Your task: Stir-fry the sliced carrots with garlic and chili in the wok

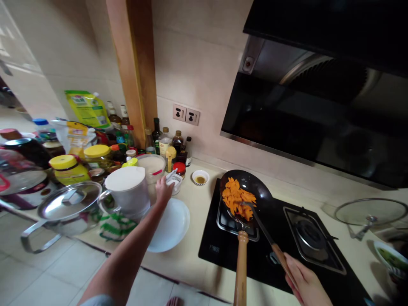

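Observation:
My right hand is wrapped round the wooden handle of a metal spatula. Its blade end rests among orange carrot slices in a black wok on the left burner. The wok's wooden handle points toward me, untouched. My left hand reaches across a pale plate to a small white seasoning box. Its fingers are closed at the box's raised lid; the fingertips are partly hidden. A small bowl of brown liquid stands between box and wok.
Bottles line the wall. On the left crowd a white pitcher, a lidded steel pot, a green-striped cloth and several jars. A range hood overhangs the stove. A glass lid stands right.

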`<state>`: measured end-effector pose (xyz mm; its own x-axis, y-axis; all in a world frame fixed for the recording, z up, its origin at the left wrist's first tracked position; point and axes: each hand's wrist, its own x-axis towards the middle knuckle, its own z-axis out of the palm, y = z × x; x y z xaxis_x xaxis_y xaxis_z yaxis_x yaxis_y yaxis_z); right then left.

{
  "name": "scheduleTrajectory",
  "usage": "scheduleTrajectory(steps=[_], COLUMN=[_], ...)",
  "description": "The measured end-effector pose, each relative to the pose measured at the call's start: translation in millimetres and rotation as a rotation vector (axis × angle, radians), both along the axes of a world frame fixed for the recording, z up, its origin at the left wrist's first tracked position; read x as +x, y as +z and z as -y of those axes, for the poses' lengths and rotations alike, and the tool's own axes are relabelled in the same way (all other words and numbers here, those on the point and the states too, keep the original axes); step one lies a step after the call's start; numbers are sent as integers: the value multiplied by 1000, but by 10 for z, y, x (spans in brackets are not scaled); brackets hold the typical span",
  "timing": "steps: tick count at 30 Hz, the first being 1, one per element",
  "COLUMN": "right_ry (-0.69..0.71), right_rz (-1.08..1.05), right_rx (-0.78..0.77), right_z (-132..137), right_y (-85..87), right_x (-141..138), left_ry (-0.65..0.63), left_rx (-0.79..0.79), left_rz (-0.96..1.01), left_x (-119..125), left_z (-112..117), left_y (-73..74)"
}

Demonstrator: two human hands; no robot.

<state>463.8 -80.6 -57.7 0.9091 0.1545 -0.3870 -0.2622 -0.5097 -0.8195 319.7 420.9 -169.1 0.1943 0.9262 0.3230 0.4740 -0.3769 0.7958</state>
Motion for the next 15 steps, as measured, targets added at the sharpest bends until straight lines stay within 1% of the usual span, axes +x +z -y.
scheduleTrajectory(steps=[3,5,7,9,11,13,14,15], right_ry=[-37,-69,-78,-45,33,106,127,138], right_rz=[42,48,48,47,27,70,149,273], right_rx=[62,60,70,59,5,-121,-208,-291], right_z=[-301,-400,-388,-302,-199,-132,-126,-142], right_y=[-64,-112,-180,-276,-379,-438,-432,-396], right_x=[3,9,12,28,75,144,174,191], left_ry=[-8,-28,-60,-82,-87,-78,-71,-65], left_rx=[4,13,25,33,41,55,65,76], left_rz=[-35,-50,-67,-93,-122,-142,-148,-150], left_x=[59,75,68,48,29,21,23,27], left_z=[-123,-196,-264,-318,-344,-338,-322,-299], left_y=[-54,-66,-68,-71,-83,-103,-111,-116])
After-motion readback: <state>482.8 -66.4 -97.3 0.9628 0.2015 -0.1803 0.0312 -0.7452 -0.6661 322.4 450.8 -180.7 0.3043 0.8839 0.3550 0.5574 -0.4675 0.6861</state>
